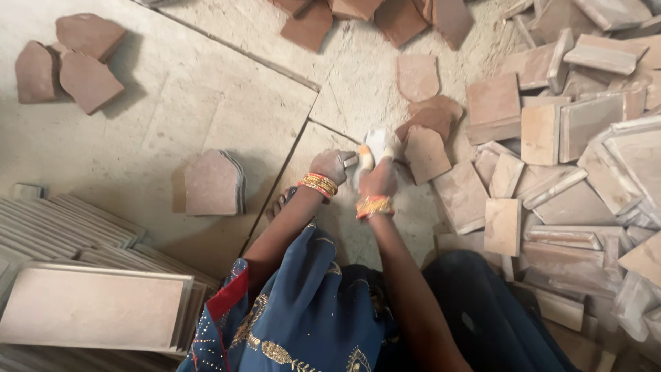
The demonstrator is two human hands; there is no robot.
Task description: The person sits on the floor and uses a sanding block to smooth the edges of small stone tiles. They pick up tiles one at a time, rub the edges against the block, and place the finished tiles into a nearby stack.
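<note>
While both dusty hands meet low over the stone floor (pixel 206 103), the left hand (pixel 332 165) is fisted around a small tool and the right hand (pixel 379 178) clamps a pale white object (pixel 377 143) beside pointed sandstone pieces (pixel 425 153), apparently steadying it.

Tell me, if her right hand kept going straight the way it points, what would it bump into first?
The right hand points up the picture, holding a whitish glove or cloth. Past that lies bare dusty floor, then the reddish stone pieces at the top edge. Depth is hard to judge from above.
</note>
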